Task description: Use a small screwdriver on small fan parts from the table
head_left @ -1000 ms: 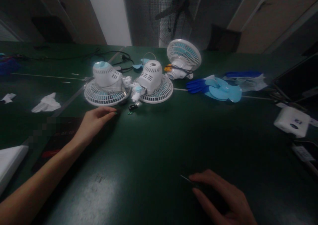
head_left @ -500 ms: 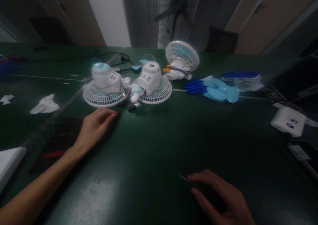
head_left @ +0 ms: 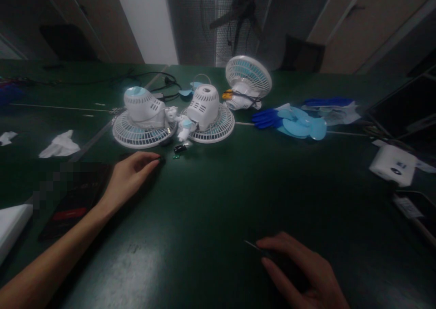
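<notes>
My left hand [head_left: 131, 175] rests on the green table with thumb and forefinger pinched on a small dark part [head_left: 161, 159], too small and dim to name. Just beyond those fingertips lie a small black piece with a metal end [head_left: 180, 148] and a tiny green circuit board [head_left: 175, 156]. At the lower right, my right hand [head_left: 299, 268] is curled around a screwdriver [head_left: 252, 245]. Its thin metal shaft points left, and the dark handle is mostly hidden by the fingers.
Two white fans [head_left: 145, 111] [head_left: 207, 107] lie face down ahead, with a third fan [head_left: 248, 79] behind. Light-blue fan blades [head_left: 303, 123] and a blue glove [head_left: 265, 118] lie right of them. A white box [head_left: 393, 166] is at right, crumpled tissue [head_left: 60, 144] at left.
The view has shifted very slightly. My left hand has dipped a touch, and the dark part shows a little more at its fingertips. My right hand keeps its pose.
</notes>
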### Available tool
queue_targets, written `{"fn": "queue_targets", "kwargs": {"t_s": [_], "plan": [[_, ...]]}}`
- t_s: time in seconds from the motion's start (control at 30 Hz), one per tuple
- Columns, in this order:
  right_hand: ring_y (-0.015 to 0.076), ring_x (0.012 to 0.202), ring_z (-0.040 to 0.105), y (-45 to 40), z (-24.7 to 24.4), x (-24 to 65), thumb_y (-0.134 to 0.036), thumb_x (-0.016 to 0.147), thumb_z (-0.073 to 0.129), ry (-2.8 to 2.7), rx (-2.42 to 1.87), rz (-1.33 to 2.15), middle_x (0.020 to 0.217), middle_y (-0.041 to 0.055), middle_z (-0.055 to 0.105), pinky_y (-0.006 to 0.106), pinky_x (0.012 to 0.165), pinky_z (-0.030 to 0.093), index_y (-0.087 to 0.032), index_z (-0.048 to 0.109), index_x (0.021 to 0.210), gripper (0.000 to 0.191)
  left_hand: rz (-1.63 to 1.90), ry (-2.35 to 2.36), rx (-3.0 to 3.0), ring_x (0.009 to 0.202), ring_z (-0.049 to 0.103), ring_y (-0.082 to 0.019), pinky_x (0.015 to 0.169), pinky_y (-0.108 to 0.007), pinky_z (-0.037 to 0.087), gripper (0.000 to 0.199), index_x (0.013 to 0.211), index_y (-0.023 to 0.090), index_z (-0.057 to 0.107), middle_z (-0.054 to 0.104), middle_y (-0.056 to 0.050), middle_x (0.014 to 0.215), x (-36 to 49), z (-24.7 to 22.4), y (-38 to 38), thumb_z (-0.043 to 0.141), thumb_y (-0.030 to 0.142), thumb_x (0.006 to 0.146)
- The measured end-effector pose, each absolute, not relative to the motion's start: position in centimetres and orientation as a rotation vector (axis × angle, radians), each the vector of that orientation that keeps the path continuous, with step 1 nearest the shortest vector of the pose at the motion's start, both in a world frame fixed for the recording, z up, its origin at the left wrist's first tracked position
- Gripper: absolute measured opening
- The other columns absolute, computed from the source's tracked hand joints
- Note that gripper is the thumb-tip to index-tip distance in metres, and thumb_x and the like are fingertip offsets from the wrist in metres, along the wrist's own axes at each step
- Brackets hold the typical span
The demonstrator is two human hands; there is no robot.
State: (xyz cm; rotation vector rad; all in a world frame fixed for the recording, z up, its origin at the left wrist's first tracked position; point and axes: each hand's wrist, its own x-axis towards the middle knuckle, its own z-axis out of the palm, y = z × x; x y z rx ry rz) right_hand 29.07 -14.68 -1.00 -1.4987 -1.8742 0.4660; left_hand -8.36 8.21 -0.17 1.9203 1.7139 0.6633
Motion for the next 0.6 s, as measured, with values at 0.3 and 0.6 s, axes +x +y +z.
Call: {"fn": "queue_targets", "kwargs": {"t_s": [0.3, 0.6], "plan": [[0.0146, 0.074, 0.078, -14.3, -0.5, 28.4, -0.024, 0.096, 0.069, -1.917, -1.435, 0.549, 0.091, 0.0001, 0.078, 0.018, 0.066, 0.063, -0.027, 0.071, 0.115, 0.020, 0.288, 1.092, 2.032, 0.100, 0.066, -0.025, 0.093, -0.040, 0.044, 0.017, 0.099, 0.027, 0.076, 0.076, -0.003, 0.105, -1.4, 1.1, 1.3, 0.071, 0.042, 0.094], [0.0143, 0.061, 0.074, -14.3, 0.9, 27.4, -0.016, 0.091, 0.061, -1.970, -1.352, 0.500, 0.081, 0.0019, 0.077, 0.021, 0.057, 0.059, -0.023, 0.073, 0.107, 0.021, 0.315, 0.715, 2.107, 0.098, 0.066, -0.020, 0.089, -0.035, 0.039, 0.016, 0.113, 0.027, 0.068, 0.075, 0.000, 0.108, 2.8, -0.1, -5.2, 0.070, 0.023, 0.097]]}}
